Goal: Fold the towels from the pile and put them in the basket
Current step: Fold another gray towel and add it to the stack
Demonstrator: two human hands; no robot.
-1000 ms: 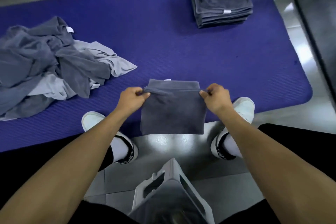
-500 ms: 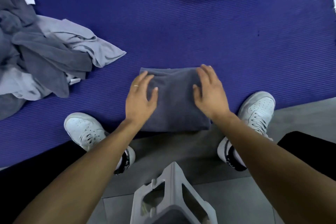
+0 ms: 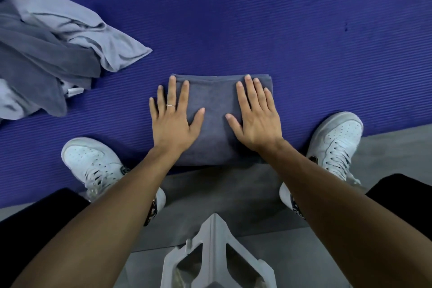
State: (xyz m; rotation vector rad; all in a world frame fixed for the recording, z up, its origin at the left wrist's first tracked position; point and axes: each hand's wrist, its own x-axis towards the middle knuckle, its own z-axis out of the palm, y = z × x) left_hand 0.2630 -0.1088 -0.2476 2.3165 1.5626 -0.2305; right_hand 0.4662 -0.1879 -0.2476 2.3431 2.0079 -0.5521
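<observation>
Spreading across most of the view, the ribbed purple foam mat [image 3: 233, 18] lies on the grey tiled floor [image 3: 385, 147] and carries everything the task concerns. Next in bulk is the rumpled pile of dark grey and pale grey towels [image 3: 51, 54], heaped at the mat's left side and well apart from the work in hand. Near the mat's front edge, between two white lace-up sneakers [image 3: 93, 166], sits the folded dark grey terry towel [image 3: 215, 112], a neat rectangle whose near end just overhangs the mat onto the floor. The left hand [image 3: 171, 121] lies flat with straight fingers on the towel's left part, its outer fingers spilling onto the mat; the right hand [image 3: 257, 117] lies flat on the right part. Neither grip is closed on anything: both are released, palms down, pressing the cloth.

The step in hand looks like the smoothing of a finished fold (or a pause ahead of one more). The next move, I judge, calls for sliding fingers under the towel's edges so the layers lift together without slipping apart, then carrying it off. The basket is not in view, so its direction cannot be told from here. A silver ring [image 3: 170, 105] shows on the left hand.
</observation>
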